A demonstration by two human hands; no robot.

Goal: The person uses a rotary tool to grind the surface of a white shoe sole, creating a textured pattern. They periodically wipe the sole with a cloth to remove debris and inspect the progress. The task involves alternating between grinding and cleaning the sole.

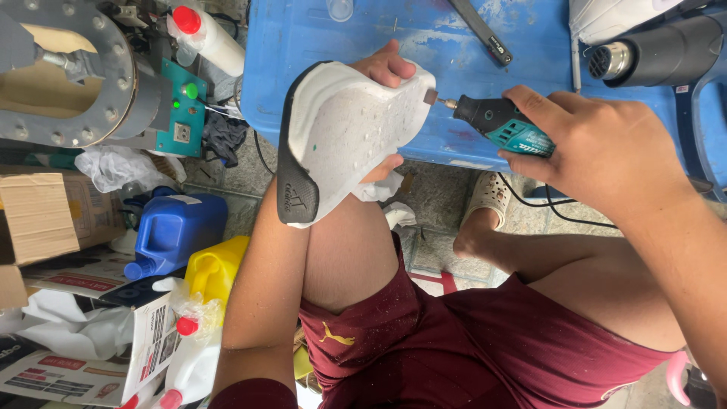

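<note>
Gripping a white, speckled shoe sole [344, 132], left hand [386, 68]; right hand [598, 144] grips a teal rotary tool [500, 121] touching its edge.

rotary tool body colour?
Teal with a black nose, on the rotary tool in the right hand; head view.

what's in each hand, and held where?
Left hand: white shoe sole, gripped across its narrow end, fingers at both edges. Right hand: teal-and-black rotary tool, gripped around the rear of its body, bit at the sole's edge.
</note>
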